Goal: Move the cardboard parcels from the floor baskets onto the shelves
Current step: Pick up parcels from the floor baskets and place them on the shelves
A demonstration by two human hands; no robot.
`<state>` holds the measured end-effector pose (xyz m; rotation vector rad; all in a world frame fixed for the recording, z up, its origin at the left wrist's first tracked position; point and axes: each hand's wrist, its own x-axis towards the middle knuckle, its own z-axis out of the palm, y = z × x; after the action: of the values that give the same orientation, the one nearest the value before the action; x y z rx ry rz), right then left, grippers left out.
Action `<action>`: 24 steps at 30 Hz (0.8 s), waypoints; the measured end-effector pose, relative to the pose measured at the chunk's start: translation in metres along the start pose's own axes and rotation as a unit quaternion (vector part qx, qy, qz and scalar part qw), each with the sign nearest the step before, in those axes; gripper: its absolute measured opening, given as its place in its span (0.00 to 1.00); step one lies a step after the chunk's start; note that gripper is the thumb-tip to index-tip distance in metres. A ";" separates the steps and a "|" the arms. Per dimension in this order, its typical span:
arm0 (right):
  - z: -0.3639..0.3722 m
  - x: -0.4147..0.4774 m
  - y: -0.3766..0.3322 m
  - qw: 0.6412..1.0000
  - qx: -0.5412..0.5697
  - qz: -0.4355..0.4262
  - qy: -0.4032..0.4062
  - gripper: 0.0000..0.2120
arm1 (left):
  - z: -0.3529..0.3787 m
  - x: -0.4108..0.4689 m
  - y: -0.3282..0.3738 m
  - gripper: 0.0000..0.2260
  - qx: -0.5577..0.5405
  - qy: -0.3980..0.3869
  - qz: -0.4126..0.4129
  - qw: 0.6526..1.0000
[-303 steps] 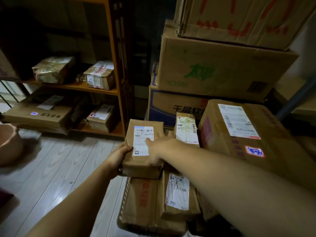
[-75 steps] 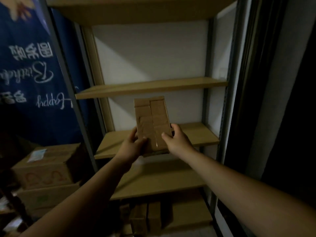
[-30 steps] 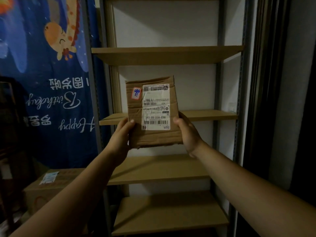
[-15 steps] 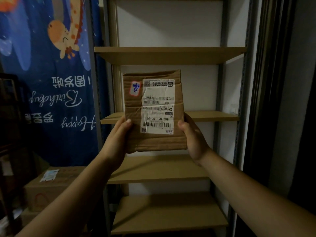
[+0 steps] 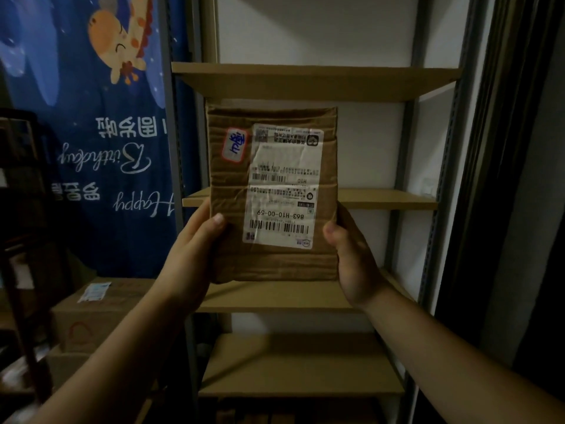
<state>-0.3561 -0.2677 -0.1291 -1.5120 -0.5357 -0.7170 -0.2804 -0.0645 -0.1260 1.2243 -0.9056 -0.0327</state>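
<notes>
Two hands: the left hand [image 5: 195, 255] and right hand [image 5: 351, 258] grip one cardboard parcel [image 5: 272, 264] between them by its lower corners. Each thumb lies on the front face and the fingers go behind, out of sight.
Parcel position: upright in the air, facing the camera, in front of the shelf unit [image 5: 409, 166]. It rests on no board.
Parcel face: a white shipping label [image 5: 284, 188] printed with barcodes reads upside down. A small red-edged sticker [image 5: 234, 145] with blue handwriting sits just beside it, to the left.
Parcel state: creased, taped shut, contents hidden.
Shelf boards: four wooden boards show: a top one [image 5: 305, 82], one [image 5: 385, 198] behind the parcel's middle, one [image 5: 275, 296] just below the hands, and a low one [image 5: 299, 365].
Under the low board: brown shapes, too dark to make out.
Left side: a blue banner [image 5: 91, 179] with a cartoon giraffe and mirrored lettering.
Floor box: a closed cardboard box [image 5: 101, 319] below the banner, with a white slip [image 5: 94, 292] on its top and its contents not visible.
</notes>
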 end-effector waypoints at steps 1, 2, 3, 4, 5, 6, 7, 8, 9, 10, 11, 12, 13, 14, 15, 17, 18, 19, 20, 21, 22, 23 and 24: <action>0.001 -0.001 0.007 1.000 0.010 0.016 -0.006 0.22 | -0.003 0.000 -0.005 0.33 0.006 0.009 -0.007 1.000; 0.003 -0.004 0.014 0.999 0.010 0.045 -0.007 0.23 | -0.007 -0.003 -0.010 0.33 0.007 0.022 -0.018 1.000; 0.005 -0.009 0.022 0.998 0.013 0.067 -0.010 0.24 | -0.013 -0.010 -0.021 0.33 0.000 0.038 -0.044 0.998; 0.003 -0.008 0.029 0.996 0.005 0.084 -0.017 0.25 | -0.016 -0.007 -0.027 0.31 -0.004 0.055 -0.063 0.997; 0.010 -0.017 0.049 0.988 0.034 0.146 -0.043 0.27 | -0.025 -0.024 -0.041 0.29 -0.010 0.080 -0.107 0.991; 0.015 -0.023 0.061 0.981 0.047 0.181 -0.052 0.27 | -0.029 -0.032 -0.049 0.27 -0.012 0.102 -0.140 0.985; 0.019 -0.029 0.070 0.978 0.045 0.197 -0.050 0.25 | -0.031 -0.041 -0.053 0.23 -0.013 0.112 -0.164 0.980; 0.023 -0.036 0.082 0.975 0.038 0.213 -0.040 0.23 | -0.034 -0.053 -0.056 0.21 -0.017 0.112 -0.185 0.976; 0.032 -0.044 0.093 0.970 0.039 0.234 -0.047 0.20 | -0.040 -0.066 -0.061 0.19 -0.027 0.115 -0.210 0.971; 0.045 -0.050 0.105 0.964 0.044 0.255 -0.053 0.19 | -0.049 -0.081 -0.065 0.19 -0.030 0.121 -0.234 0.964; 0.057 -0.056 0.114 0.960 0.052 0.269 -0.062 0.19 | -0.059 -0.095 -0.068 0.20 -0.030 0.122 -0.255 0.959; 0.075 -0.061 0.124 0.954 0.056 0.286 -0.068 0.18 | -0.073 -0.111 -0.068 0.20 -0.025 0.129 -0.272 0.953; 0.093 -0.065 0.131 0.948 0.063 0.302 -0.072 0.17 | -0.088 -0.124 -0.067 0.19 -0.021 0.141 -0.286 0.947; 0.105 -0.067 0.135 0.946 0.062 0.308 -0.077 0.15 | -0.097 -0.131 -0.066 0.18 -0.019 0.153 -0.291 0.944; 0.126 -0.069 0.138 0.944 0.067 0.312 -0.082 0.13 | -0.114 -0.142 -0.062 0.18 -0.012 0.168 -0.295 0.941; 0.156 -0.070 0.142 0.939 0.074 0.325 -0.082 0.14 | -0.140 -0.154 -0.053 0.18 -0.001 0.181 -0.295 0.938; 0.172 -0.069 0.146 0.936 0.082 0.333 -0.080 0.16 | -0.155 -0.159 -0.049 0.18 0.000 0.183 -0.295 0.938; 0.190 -0.069 0.148 0.933 0.085 0.341 -0.079 0.17 | -0.171 -0.165 -0.043 0.18 0.003 0.185 -0.296 0.937; 0.211 -0.069 0.152 0.929 0.088 0.351 -0.077 0.18 | -0.191 -0.174 -0.040 0.18 0.006 0.184 -0.296 0.937; 0.226 -0.069 0.157 0.925 0.092 0.360 -0.077 0.17 | -0.206 -0.180 -0.037 0.19 0.008 0.186 -0.299 0.936; 0.241 -0.070 0.162 0.920 0.094 0.372 -0.081 0.16 | -0.221 -0.187 -0.035 0.20 0.009 0.189 -0.302 0.934; 0.258 -0.072 0.167 0.914 0.093 0.387 -0.082 0.15 | -0.237 -0.195 -0.032 0.21 0.013 0.191 -0.310 0.931; 0.272 -0.074 0.172 0.909 0.088 0.399 -0.082 0.15 | -0.249 -0.200 -0.029 0.21 0.017 0.191 -0.318 0.928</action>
<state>-0.2530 -0.0034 -0.2990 -1.4571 -0.0640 0.0968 -0.2484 0.2170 -0.2775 1.4514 -0.1463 -0.2883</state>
